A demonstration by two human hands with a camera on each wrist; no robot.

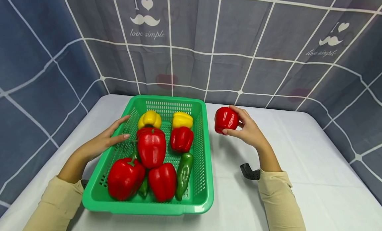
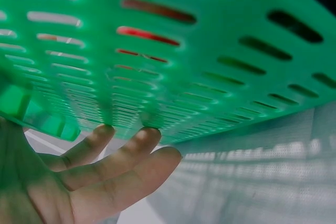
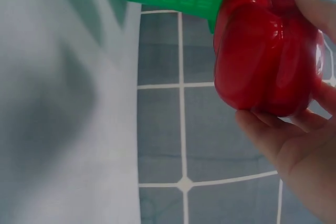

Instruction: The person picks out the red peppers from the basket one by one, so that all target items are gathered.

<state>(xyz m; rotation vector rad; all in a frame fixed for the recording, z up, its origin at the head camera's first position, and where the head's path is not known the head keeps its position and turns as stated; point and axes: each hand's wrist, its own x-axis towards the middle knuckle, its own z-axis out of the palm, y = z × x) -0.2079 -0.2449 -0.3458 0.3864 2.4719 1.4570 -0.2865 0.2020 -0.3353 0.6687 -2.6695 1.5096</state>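
Observation:
My right hand (image 1: 246,128) holds a red bell pepper (image 1: 226,120) above the white table, right of a green basket (image 1: 209,178). Its thumb and fingers grip the pepper from the sides, as the right wrist view shows. At the basket's left rim is my left hand (image 1: 101,143), thumb and a finger over the rim. Three more fingers (image 2: 126,182) lie against the outer wall in the left wrist view. Several red bell peppers (image 1: 151,148) fill the basket's middle and front. Two yellow peppers (image 1: 182,119) sit at its back, and a long green pepper (image 1: 184,174) lies at the right.
A white cloth (image 1: 313,151) covers the table under the basket. Behind and at both sides hangs a grey-blue checked curtain (image 1: 191,28) with white lines. A black wrist device (image 1: 250,172) sticks out from the right sleeve.

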